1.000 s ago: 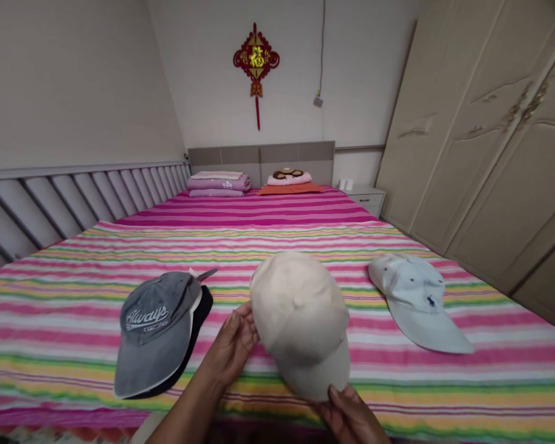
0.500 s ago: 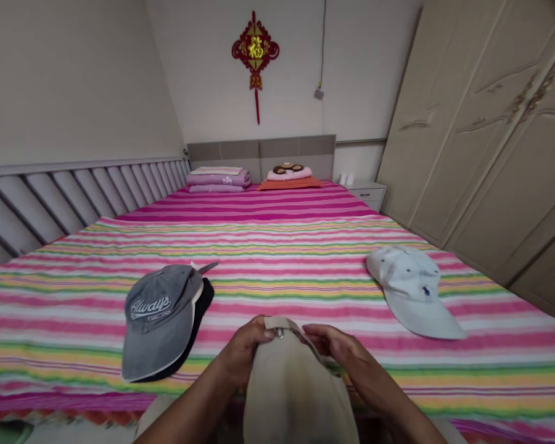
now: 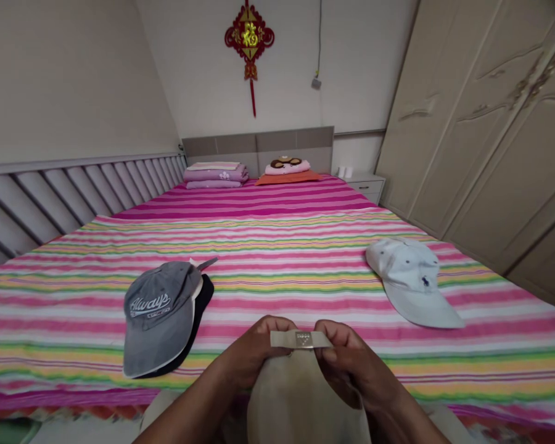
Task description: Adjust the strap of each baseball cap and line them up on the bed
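A beige cap [image 3: 300, 398] is held low in front of me, its back strap [image 3: 282, 339] turned up and a metal buckle [image 3: 304, 339] showing on it. My left hand [image 3: 263, 348] pinches the left end of the strap. At the strap's other end, my right hand [image 3: 349, 354] is closed with thumb and fingers on it. To the left lies a grey cap [image 3: 161, 314] with white lettering, stacked over a black cap [image 3: 204, 299]. A pale cap [image 3: 409, 277] with a small dark emblem rests on the right.
The caps lie on a bed with a striped sheet [image 3: 268, 253]. Folded purple bedding [image 3: 217, 176] and a pink pillow [image 3: 287, 166] sit by the headboard [image 3: 296, 142]. A slatted rail [image 3: 83, 191] runs along the left; wardrobes [image 3: 481, 123] and a nightstand [image 3: 367, 185] are on the right.
The strap now lies straight across between both hands, with its buckle facing me. My right hand has closed on the strap's right end. The view has tilted slightly down.
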`<state>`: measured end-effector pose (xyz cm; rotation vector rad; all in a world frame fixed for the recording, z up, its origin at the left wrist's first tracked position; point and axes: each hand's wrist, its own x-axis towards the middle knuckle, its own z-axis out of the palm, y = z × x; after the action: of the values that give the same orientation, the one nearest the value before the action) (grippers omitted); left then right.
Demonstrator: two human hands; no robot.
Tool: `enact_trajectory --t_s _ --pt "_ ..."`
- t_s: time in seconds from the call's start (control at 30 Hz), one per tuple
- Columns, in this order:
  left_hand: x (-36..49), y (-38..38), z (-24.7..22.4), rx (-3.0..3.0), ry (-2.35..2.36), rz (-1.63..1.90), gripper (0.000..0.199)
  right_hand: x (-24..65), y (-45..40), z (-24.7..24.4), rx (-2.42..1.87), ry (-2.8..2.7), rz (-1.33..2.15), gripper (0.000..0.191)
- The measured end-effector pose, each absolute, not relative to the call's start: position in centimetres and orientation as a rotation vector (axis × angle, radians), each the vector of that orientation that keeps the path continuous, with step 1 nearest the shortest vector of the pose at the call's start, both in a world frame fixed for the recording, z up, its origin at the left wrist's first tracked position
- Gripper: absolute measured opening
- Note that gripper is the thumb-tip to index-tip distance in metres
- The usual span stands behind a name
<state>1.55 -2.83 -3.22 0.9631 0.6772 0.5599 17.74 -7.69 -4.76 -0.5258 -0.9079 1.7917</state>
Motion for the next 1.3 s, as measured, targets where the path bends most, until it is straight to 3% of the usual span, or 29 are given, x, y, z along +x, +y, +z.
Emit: enact_trajectory --t_s 0.27,0.67,0.97,1.2,1.3 --pt "2.0 -3.0 -4.0 1.020 0.764 0.614 0.036 17.5 -7.5 -5.8 -0.620 -0.887 1.674 0.026" --pt "2.2 -3.1 -4.7 0.943 0.701 0.609 0.014 17.4 -7.4 -5.9 -0.683 -0.902 1.633 0.026" --pt "2.4 -3.3 -4.8 0.895 0.567 0.659 0.037 17.3 -7.1 -6.1 -0.636 -0.883 1.634 0.024" --pt "2.0 -2.8 -5.0 0.818 0.521 0.732 0.032 18.1 -5.8 -5.9 -0.437 -0.437 1.520 0.025" --pt "2.3 -2.7 -4.6 0.801 0.517 0.751 0.029 18.7 -5.9 -5.6 -0.506 -0.562 1.552 0.027"
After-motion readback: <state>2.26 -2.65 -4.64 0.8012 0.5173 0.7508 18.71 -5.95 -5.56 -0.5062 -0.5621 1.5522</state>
